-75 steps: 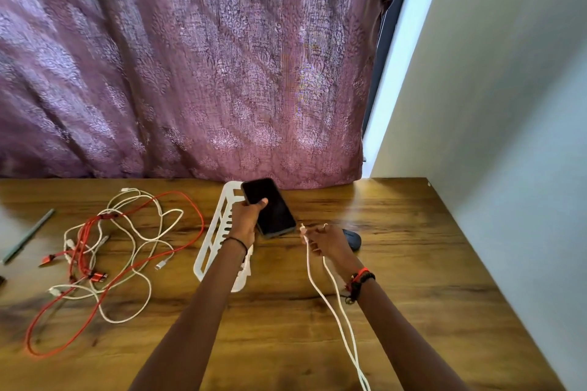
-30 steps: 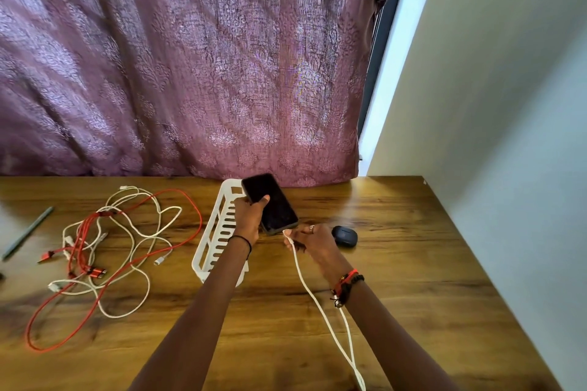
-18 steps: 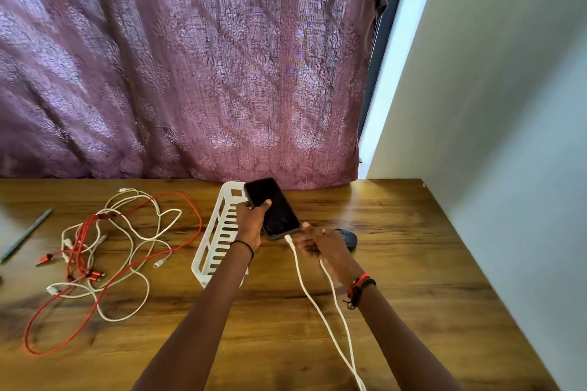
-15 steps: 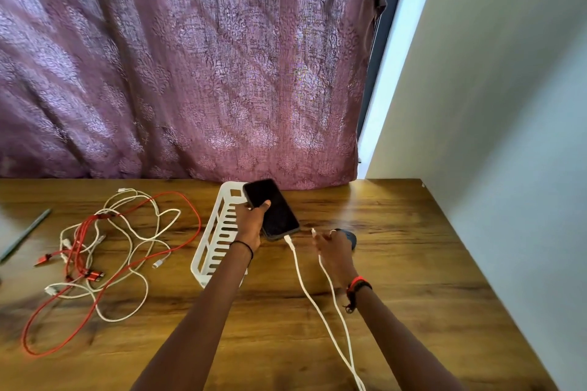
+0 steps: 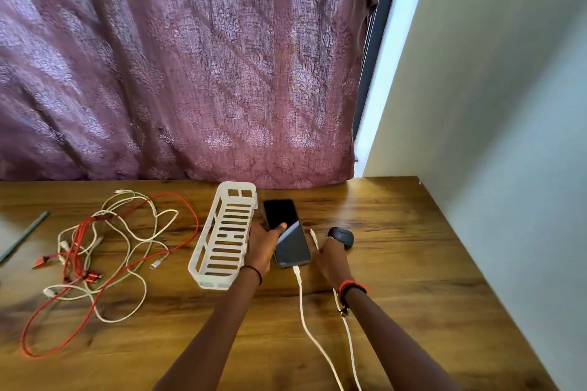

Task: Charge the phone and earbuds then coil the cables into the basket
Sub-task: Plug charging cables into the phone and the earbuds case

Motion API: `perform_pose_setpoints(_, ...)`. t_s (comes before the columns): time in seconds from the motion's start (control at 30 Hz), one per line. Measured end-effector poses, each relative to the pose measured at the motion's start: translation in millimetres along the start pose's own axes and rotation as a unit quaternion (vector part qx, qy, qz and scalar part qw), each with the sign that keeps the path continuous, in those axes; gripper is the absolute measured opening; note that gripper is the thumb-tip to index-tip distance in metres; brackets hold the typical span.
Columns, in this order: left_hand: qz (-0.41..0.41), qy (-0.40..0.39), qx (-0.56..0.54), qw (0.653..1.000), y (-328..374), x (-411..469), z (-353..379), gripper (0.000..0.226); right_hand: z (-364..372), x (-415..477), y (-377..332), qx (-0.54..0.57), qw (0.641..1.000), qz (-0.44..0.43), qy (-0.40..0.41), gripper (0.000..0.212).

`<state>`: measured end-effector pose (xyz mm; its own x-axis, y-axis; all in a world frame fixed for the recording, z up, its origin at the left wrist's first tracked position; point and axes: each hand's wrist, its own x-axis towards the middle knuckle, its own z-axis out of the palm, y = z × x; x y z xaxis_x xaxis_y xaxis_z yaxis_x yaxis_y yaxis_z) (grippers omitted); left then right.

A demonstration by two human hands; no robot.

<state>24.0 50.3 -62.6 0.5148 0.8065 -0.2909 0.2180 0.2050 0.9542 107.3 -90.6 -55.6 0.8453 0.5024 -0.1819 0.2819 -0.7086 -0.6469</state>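
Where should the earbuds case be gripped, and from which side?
Probably pinch the earbuds case across its rounded sides, coming from above. It lies flat and low on the table, with bare wood on its right and far sides. The right hand is nearest but pinches a white cable end, so free it first.

Left hand (image 5: 262, 244) holds phone (image 5: 287, 232); right hand (image 5: 330, 259) pinches cable (image 5: 349, 336).

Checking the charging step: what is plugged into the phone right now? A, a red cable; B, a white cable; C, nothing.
B: a white cable ends in a plug seated in the near end of the phone, which the left hand holds beside the basket.
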Motion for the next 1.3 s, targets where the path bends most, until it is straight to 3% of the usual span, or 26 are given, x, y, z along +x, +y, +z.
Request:
perform_pose_setpoints(0.1,-0.017,-0.005,0.044,0.999,-6.2,-14.6,2.6,0.073,-4.6,0.8,7.6,0.018,1.0,0.011,0.02,0.025)
perform_pose_setpoints(0.23,-0.033,-0.016,0.079,0.996,17.4,-62.6,4.8,0.034,-16.1,-2.5,13.1,0.113,0.992,0.038,0.038,0.018)
perform_pose_setpoints(0.4,-0.062,-0.044,0.087,0.993,-2.5,-64.5,8.3,0.039,-30.7,-9.3,21.3,0.259,0.961,0.083,0.047,0.011)
perform_pose_setpoints(0.67,-0.048,-0.073,0.14,0.986,-11.0,-66.8,6.6,0.035,-43.4,-12.0,29.3,0.347,0.928,0.116,0.065,0.01)
perform_pose_setpoints(0.87,0.029,-0.037,0.312,0.949,-23.1,-61.6,3.6,0.051,-53.2,-13.7,37.4,0.4,0.906,0.124,0.058,0.01)
perform_pose_setpoints(1.03,0.07,0.013,0.356,0.932,-15.1,-70.8,7.7,0.06,-58.9,-12.7,43.7,0.412,0.899,0.134,0.054,0.011)
perform_pose_setpoints(1.13,0.136,0.036,0.406,0.903,-7.6,-73.6,16.5,0.05,-63.3,-13.6,44.7,0.459,0.873,0.153,0.059,0.006)
perform_pose_setpoints(1.2,0.185,0.037,0.393,0.9,1.3,-73.3,27.0,0.036,-65.8,-13.1,45.3,0.483,0.858,0.162,0.063,0.005)
perform_pose_setpoints(1.3,0.252,-0.013,0.343,0.905,16.3,-67.5,50.4,0.021,-69.3,-15.5,46.2,0.477,0.864,0.152,0.057,0.005)
